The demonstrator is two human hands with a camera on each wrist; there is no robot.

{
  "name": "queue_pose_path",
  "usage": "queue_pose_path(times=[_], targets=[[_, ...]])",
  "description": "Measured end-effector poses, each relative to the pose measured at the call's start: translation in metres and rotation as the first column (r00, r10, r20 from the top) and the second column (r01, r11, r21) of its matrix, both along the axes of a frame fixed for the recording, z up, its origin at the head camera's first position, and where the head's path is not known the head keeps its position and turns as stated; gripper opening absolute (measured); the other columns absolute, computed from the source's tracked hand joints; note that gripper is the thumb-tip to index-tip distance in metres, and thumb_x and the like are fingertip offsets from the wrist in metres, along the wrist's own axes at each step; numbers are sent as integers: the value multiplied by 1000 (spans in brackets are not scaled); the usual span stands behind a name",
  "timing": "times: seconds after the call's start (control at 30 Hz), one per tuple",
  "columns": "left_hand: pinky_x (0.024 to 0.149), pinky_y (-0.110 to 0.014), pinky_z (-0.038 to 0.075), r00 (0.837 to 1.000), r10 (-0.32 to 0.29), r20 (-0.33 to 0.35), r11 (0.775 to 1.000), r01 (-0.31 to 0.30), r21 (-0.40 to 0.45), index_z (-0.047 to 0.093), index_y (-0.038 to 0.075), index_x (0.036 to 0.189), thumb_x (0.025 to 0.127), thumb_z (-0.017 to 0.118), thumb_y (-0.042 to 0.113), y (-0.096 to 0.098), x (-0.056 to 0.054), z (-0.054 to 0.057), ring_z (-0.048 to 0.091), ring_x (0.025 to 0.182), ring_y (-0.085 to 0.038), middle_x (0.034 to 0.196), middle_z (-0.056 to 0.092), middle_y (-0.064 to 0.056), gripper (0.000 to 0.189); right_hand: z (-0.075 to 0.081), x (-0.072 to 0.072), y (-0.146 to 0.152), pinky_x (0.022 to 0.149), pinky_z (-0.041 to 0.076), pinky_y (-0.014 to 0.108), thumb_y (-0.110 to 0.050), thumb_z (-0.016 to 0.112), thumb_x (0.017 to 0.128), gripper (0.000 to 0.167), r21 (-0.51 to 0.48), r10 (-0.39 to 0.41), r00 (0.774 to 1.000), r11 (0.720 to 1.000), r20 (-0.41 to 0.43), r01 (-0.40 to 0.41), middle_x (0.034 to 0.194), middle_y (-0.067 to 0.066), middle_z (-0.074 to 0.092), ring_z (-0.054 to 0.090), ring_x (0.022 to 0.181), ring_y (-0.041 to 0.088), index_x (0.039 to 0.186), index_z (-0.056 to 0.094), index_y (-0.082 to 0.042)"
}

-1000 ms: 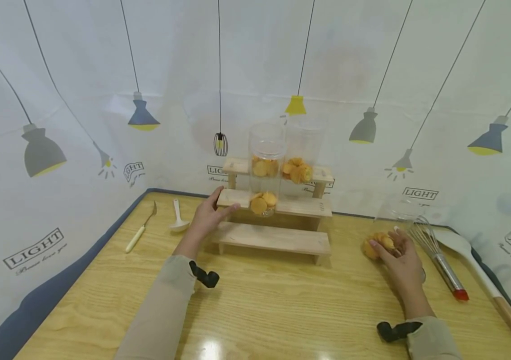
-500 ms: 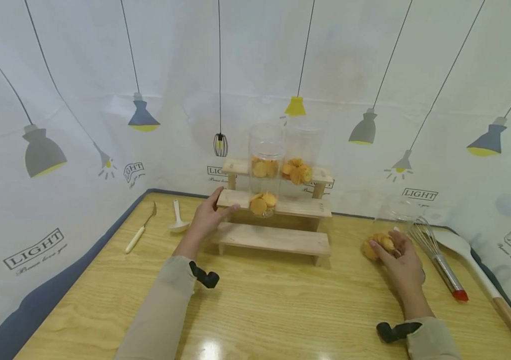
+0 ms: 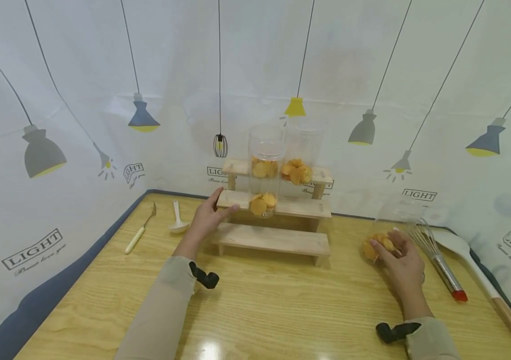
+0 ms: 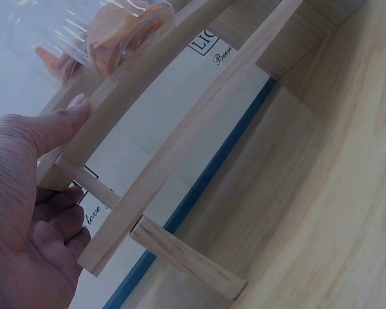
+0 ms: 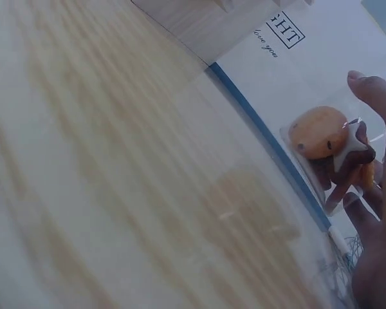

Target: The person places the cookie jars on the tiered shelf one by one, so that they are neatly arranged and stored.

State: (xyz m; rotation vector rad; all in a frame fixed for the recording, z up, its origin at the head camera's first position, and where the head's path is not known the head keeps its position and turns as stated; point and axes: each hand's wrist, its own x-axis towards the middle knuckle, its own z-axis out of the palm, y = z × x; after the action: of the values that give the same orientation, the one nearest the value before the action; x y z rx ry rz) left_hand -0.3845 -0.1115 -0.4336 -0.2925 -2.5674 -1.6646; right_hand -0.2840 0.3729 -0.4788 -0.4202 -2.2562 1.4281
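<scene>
My left hand (image 3: 204, 219) grips the left end of the middle board of a three-step wooden stand (image 3: 273, 239). In the left wrist view its thumb lies on top of the board and its fingers curl underneath. Two tall clear jars with orange round pieces, perhaps biscuits, stand on the stand: a front jar (image 3: 264, 187) on the middle step and a rear jar (image 3: 302, 145) behind it. At the right, my right hand (image 3: 405, 265) holds another clear jar (image 3: 390, 215) low down. Orange rounds (image 5: 318, 132) and a star-shaped piece (image 5: 352, 148) show through its wall.
Left of the stand lie a yellow-handled utensil (image 3: 135, 239) and a small white spoon (image 3: 177, 217). Beyond my right hand are a wire whisk (image 3: 441, 262) and a long white-headed utensil with a wooden handle (image 3: 478, 267). A lamp-patterned cloth (image 3: 183, 60) hangs behind the table (image 3: 282, 305).
</scene>
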Motion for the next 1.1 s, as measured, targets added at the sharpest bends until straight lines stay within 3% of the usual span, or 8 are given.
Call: queue_pose_path(times=[0.13, 0.37, 0.63, 0.87, 1.03, 1.1], targets=[[114, -51, 36, 1000, -5, 2, 1000, 5, 3, 22, 20, 162, 84, 71, 66, -1, 0, 0, 33, 145, -35, 164, 28, -8, 102, 6, 1, -5, 90, 46, 9, -45, 83, 82, 77, -61, -3, 1000, 998, -26, 1, 147, -2, 54, 52, 131, 13, 147, 50, -24], [115, -52, 34, 1000, -5, 0, 1000, 5, 2, 23, 20, 162, 85, 71, 63, -2, 3, 1, 32, 146, -35, 164, 27, -8, 100, 29, 1, -21, 91, 46, 10, -39, 83, 84, 70, -111, 34, 994, 993, -107, -46, 144, -2, 55, 51, 130, 13, 144, 53, -21], [115, -50, 34, 1000, -7, -5, 1000, 7, -16, 23, 21, 162, 85, 69, 65, 0, 1, 0, 32, 146, -35, 164, 27, -8, 100, 54, 2, -44, 91, 48, 15, -19, 84, 85, 62, -92, 118, 946, 984, -302, -152, 137, 1, 62, 54, 126, 13, 141, 57, -16], [115, -51, 35, 1000, -11, 3, 1000, 11, -7, 23, 21, 162, 83, 70, 67, -1, 0, -1, 33, 145, -36, 164, 27, -8, 103, 71, 3, -69, 93, 47, 15, -21, 83, 86, 61, -73, 183, 935, 974, -304, -215, 138, 0, 61, 54, 126, 11, 142, 56, -20], [115, -51, 35, 1000, -11, -5, 1000, 11, 1, 23, 20, 162, 83, 71, 66, -1, 0, -1, 33, 145, -35, 164, 28, -8, 102, 77, -3, -91, 95, 46, 18, -20, 81, 88, 60, -72, 242, 910, 957, -338, -281, 138, 1, 61, 52, 128, 13, 142, 55, -18], [115, -50, 35, 1000, -10, -9, 1000, 10, 9, 24, 20, 162, 84, 71, 65, -1, 0, -1, 34, 145, -34, 163, 29, -8, 102, 78, -6, -100, 96, 45, 18, -23, 81, 89, 63, -58, 256, 909, 955, -328, -290, 139, -1, 61, 52, 129, 13, 145, 53, -20]])
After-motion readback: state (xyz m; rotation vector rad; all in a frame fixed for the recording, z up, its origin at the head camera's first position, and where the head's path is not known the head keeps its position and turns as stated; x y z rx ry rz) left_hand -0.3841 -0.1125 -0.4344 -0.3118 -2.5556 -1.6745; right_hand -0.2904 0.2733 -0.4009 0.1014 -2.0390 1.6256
